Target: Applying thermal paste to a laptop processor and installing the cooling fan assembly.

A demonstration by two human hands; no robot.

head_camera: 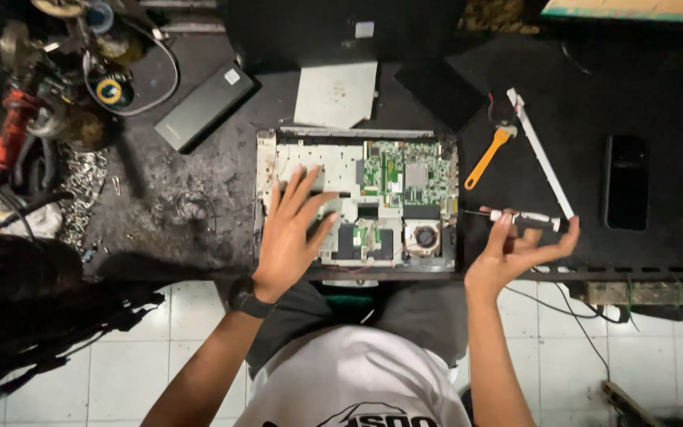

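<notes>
An opened laptop base [355, 198] lies on the dark workbench with its green circuit board [409, 172] and small round fan [425, 236] exposed. My left hand [294, 233] rests flat on the left part of the base, fingers spread, a dark watch on its wrist. My right hand [515, 251] is palm up just right of the laptop and holds a screwdriver [527, 219] with a black and white handle, its thin tip pointing left toward the laptop's edge.
An orange-handled brush [490, 154] and a long white strip [543, 154] lie right of the laptop. A black phone [626, 182] sits farther right. A grey drive [335, 91] and a black battery [203, 105] lie behind. Tools and cables [57, 79] crowd the left.
</notes>
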